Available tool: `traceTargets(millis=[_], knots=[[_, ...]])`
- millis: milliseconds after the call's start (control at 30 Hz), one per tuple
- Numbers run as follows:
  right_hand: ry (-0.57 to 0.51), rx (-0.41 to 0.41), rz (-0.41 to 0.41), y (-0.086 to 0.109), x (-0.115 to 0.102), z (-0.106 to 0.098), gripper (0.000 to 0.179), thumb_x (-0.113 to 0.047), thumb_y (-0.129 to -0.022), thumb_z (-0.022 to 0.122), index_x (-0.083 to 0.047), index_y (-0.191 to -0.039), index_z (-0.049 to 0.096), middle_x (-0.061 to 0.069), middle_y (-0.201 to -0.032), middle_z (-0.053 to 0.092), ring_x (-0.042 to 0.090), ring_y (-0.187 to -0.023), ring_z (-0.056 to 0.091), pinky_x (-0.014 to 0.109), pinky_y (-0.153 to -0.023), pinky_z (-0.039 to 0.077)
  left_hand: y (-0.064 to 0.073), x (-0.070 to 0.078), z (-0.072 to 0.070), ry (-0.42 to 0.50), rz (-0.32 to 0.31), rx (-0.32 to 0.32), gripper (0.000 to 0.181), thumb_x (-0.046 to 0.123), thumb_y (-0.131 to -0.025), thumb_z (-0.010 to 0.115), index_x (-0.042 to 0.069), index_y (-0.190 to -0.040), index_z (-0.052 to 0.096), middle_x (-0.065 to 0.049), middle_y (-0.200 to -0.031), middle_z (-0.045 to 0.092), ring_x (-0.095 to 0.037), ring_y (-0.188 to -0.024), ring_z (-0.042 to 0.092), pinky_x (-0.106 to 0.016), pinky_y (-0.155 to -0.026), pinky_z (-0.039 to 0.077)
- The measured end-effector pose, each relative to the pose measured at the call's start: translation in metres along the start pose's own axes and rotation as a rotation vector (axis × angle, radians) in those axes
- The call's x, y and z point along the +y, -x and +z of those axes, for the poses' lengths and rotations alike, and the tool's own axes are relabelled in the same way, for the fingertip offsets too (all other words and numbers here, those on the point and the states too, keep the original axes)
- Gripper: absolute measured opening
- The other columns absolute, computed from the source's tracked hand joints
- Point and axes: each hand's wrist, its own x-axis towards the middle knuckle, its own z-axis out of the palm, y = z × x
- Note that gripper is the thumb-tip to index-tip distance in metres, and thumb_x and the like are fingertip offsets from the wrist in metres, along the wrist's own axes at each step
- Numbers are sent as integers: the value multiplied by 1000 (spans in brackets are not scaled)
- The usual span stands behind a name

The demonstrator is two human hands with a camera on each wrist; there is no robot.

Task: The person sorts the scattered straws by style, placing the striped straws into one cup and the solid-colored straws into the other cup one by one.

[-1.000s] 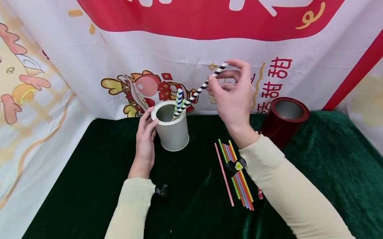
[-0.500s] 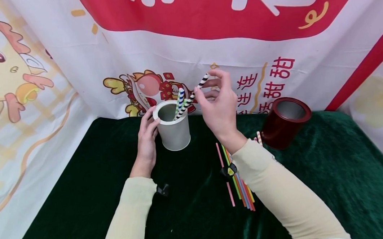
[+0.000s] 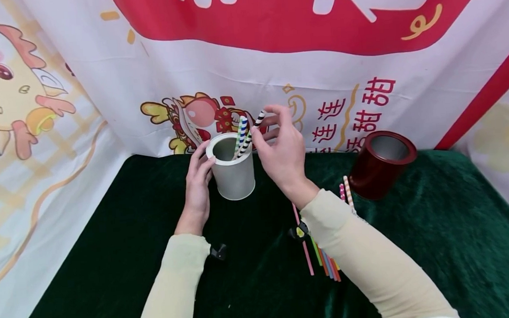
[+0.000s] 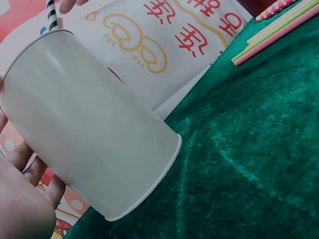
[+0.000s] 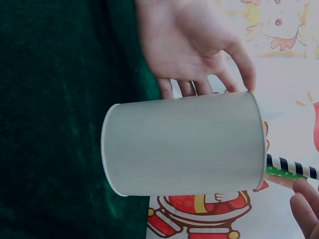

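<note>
A pale grey can (image 3: 236,179) with a white rim stands upright on the green cloth. My left hand (image 3: 197,195) holds its left side, thumb at the rim and fingers curved round the wall. Between thumb and forefinger, my right hand (image 3: 284,160) pinches the upper part of a black-and-white striped paper straw (image 3: 246,144), whose lower end is inside the can. Next to it in the can lean a blue-and-white striped straw (image 3: 242,129) and a green patterned straw (image 5: 283,173). The can wall hides their lower ends in both wrist views.
Right of the can, a dark red can (image 3: 380,169) stands on the cloth. Several plain coloured straws (image 3: 325,263) lie partly under the right forearm. A pink dotted straw (image 3: 341,191) and a pale striped straw (image 3: 348,192) lie beside the red can. A printed banner (image 3: 250,73) hangs behind.
My right hand has moved left and down towards the can, and the black-and-white straw has gone from slanted to steeper. The left hand keeps its hold on the can.
</note>
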Motion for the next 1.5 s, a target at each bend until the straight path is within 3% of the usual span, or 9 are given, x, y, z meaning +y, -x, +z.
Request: traceTargets(millis=[300,967,1300,1500], knots=[[18,-46,27,6,5,6,37,-20,-102,74,-11,-135,58,9,-108,79,25,-86,77,50,-84,64,-1,0,0,-12,-7,6,49,36,-111,54,32,-159,48,8,-165,44,-16,-151,41,-56,-134,19],[64,-74,51,12,11,14,30,-23,-100,77,-14,-127,67,5,-113,72,19,-84,76,38,-79,64,0,0,-1,-15,-19,8,48,37,-111,54,34,-159,49,8,-165,44,-16,-152,40,-56,-134,19],[89,-105,72,17,17,15,27,-24,-99,79,-14,-123,70,7,-116,68,21,-83,73,38,-80,63,0,0,-1,-20,-23,6,48,37,-111,54,35,-159,49,9,-166,43,-17,-153,38,-56,-134,18],[79,-124,76,18,21,17,27,-24,-100,78,-14,-124,70,7,-114,69,29,-85,75,40,-79,62,0,0,-1,-25,-22,1,51,39,-111,54,33,-161,47,10,-167,42,-17,-154,38,-57,-134,18]])
